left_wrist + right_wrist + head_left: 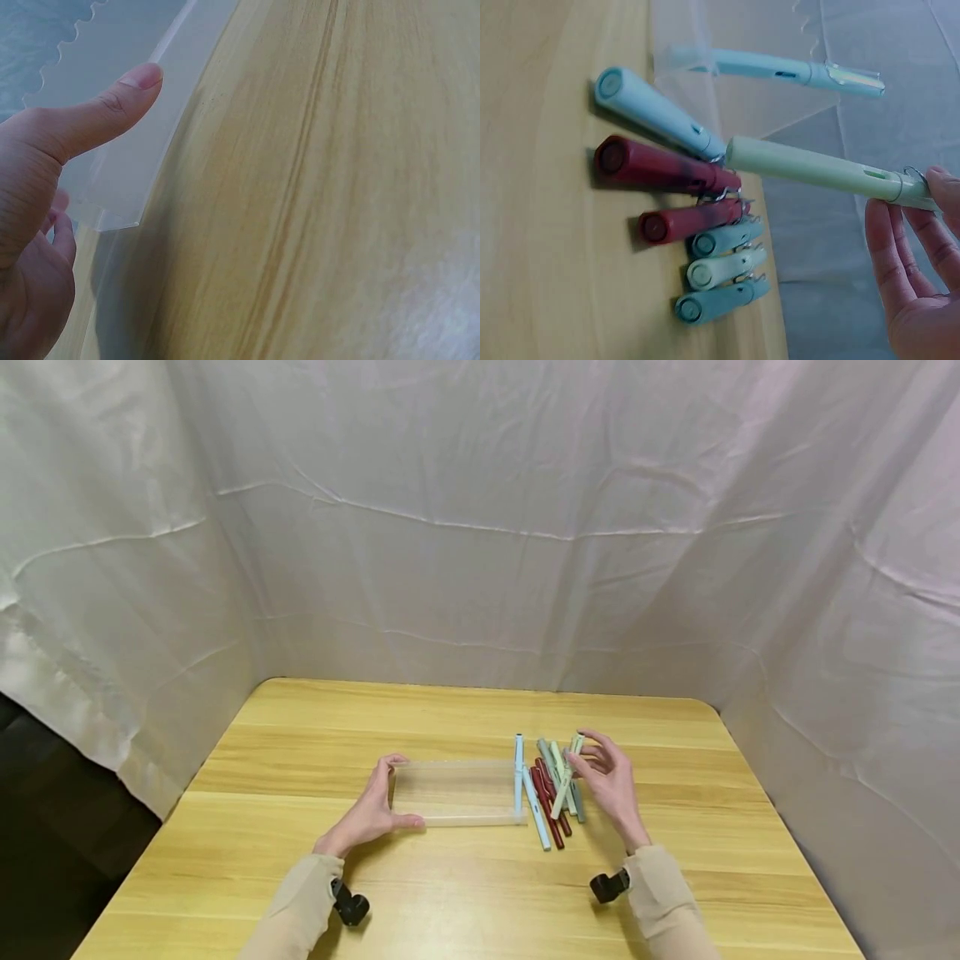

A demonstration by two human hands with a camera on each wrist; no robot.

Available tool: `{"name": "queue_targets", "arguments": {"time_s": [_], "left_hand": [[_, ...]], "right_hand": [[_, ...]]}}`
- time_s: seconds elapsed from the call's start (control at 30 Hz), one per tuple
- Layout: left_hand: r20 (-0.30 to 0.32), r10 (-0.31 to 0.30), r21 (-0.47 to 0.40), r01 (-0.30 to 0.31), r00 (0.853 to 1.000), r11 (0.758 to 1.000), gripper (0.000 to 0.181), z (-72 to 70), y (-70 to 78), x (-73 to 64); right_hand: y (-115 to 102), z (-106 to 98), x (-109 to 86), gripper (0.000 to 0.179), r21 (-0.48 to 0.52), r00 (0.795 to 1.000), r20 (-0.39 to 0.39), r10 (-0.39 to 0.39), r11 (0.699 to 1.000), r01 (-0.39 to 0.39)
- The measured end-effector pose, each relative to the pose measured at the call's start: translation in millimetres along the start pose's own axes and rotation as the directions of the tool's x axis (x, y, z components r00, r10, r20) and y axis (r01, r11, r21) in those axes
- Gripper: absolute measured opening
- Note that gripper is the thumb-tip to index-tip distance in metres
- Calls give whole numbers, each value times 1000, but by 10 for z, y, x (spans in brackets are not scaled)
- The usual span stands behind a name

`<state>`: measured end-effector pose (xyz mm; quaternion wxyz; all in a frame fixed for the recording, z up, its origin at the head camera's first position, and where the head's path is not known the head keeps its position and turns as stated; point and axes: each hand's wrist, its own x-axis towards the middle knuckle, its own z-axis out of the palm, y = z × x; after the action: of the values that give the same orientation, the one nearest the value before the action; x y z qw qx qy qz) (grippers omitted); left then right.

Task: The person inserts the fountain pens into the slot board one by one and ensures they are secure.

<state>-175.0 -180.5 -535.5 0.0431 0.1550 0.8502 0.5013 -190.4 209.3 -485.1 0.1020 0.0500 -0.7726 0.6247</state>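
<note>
My left hand (367,814) grips the left end of a translucent plastic pen rack (457,792), thumb on the near side and fingers at the far side. Notches line one edge of the rack in the left wrist view. Across its right end rests a light blue pen (757,64). To the right, my right hand (611,781) pinches a pale green pen (810,169) by its cap end, raised over the loose pens. Below it on the table lie another light blue pen (656,112), two dark red pens (664,166) and several green and grey-green pens (724,268).
The wooden table (480,902) has pale grey curtains (465,568) behind it and at both sides. A black wrist camera (349,906) sits on the left sleeve, another camera (609,887) on the right one. A dark gap shows beyond the table's left edge.
</note>
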Motion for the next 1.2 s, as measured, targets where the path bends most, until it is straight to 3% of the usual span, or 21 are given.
{"name": "queue_targets", "arguments": {"time_s": [0.27, 0.6, 0.9, 1.2], "left_hand": [[-3, -2, 3, 2, 1000, 1000, 106, 9, -2, -18], [-8, 8, 0, -8, 1000, 1000, 106, 10, 4, -10], [-4, -3, -5, 3, 1000, 1000, 107, 3, 10, -6], [0, -4, -4, 4, 1000, 1000, 107, 7, 9, -5]], "right_hand": [[-69, 83, -12, 48, -6, 1000, 20, 20, 1000, -20], [-112, 181, -19, 45, 101, 993, 81, -89, 992, 80], [-170, 291, -32, 44, 73, 993, 68, -94, 993, 89], [-182, 397, -23, 44, 109, 986, 64, -156, 983, 148]]}}
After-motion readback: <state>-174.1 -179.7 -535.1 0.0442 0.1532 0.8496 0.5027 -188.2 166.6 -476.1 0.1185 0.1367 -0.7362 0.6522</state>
